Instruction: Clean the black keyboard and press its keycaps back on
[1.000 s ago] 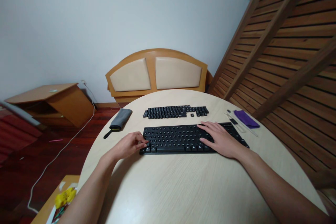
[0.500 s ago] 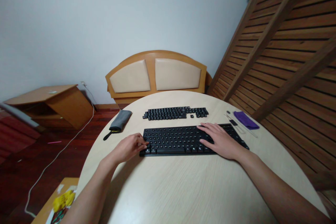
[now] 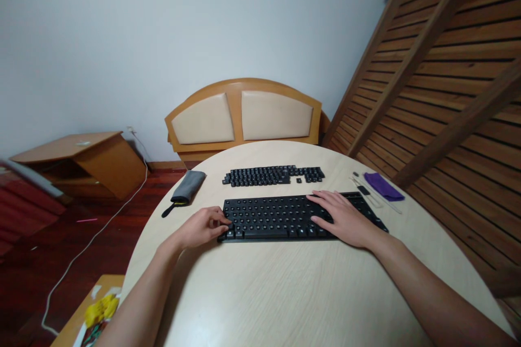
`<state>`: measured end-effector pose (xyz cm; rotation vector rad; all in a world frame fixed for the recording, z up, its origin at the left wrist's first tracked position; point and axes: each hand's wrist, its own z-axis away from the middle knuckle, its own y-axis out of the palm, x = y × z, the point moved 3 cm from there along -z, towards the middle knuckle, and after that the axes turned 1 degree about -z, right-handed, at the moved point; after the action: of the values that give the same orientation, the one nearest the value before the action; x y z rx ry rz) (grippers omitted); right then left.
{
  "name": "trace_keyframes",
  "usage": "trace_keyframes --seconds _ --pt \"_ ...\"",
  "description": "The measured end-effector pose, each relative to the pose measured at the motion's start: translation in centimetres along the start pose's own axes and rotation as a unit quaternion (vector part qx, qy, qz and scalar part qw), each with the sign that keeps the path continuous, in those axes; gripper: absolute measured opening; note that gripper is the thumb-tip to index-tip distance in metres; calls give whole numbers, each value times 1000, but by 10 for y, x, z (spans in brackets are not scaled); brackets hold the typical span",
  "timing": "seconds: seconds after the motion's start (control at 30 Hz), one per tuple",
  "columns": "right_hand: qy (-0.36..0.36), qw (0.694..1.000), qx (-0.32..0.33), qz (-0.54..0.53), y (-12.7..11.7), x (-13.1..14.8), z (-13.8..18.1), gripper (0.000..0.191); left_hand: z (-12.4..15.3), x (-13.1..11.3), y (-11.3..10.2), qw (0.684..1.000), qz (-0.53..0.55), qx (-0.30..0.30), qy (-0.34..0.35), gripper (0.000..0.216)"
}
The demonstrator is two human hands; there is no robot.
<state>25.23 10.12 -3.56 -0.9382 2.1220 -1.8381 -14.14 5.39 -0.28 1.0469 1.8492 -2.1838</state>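
Note:
A black keyboard (image 3: 280, 217) lies on a round pale wooden table (image 3: 293, 293). My right hand (image 3: 342, 218) rests flat on its right half, fingers stretched out over the keys. My left hand (image 3: 202, 227) sits at the keyboard's left end, fingers curled together and pinching at the corner keys; what they hold, if anything, is too small to see. Behind the keyboard lies a row of loose black keycaps (image 3: 273, 175) laid out in keyboard order.
A grey folded pouch (image 3: 186, 187) lies at the table's left edge. A purple cloth (image 3: 381, 185) and thin tools (image 3: 365, 190) lie at the right. A wooden headboard (image 3: 243, 116) leans on the wall behind; a slatted bed frame (image 3: 439, 81) stands right. A small cabinet (image 3: 81, 160) and cable are left.
Both hands have stayed at the keyboard; my left fingers shifted slightly at the left end. The view moved a little.

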Motion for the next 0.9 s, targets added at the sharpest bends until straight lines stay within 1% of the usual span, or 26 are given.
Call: trace_keyframes --seconds 0.13,0.27,0.33,0.4,0.47,0.57,0.63,0.77,0.9 --pt "2 1000 2 1 0 0 0 61 0 5 0 999 34 -14 20 26" --pt "5 1000 7 2 -1 2 0 62 0 8 1 999 45 -14 26 28" --pt "4 1000 6 3 -2 3 0 62 -2 8 0 998 41 -36 20 31" --pt "3 1000 4 1 -3 3 0 62 -7 10 -2 996 24 -86 5 34" --pt "2 1000 1 -2 -3 3 0 61 -14 13 -5 990 -11 -142 -19 34" --pt "-1 1000 -2 -3 -2 3 0 62 -30 22 -9 979 -80 -178 -62 38" --pt "-2 1000 -4 -1 -3 3 0 62 -43 29 -11 974 -100 -185 -80 40" --pt "1 1000 -1 4 -2 3 0 62 -68 40 -15 967 -138 -186 -110 33" --pt "-3 1000 -8 0 -1 2 1 60 -85 45 -16 962 -161 -180 -130 29"
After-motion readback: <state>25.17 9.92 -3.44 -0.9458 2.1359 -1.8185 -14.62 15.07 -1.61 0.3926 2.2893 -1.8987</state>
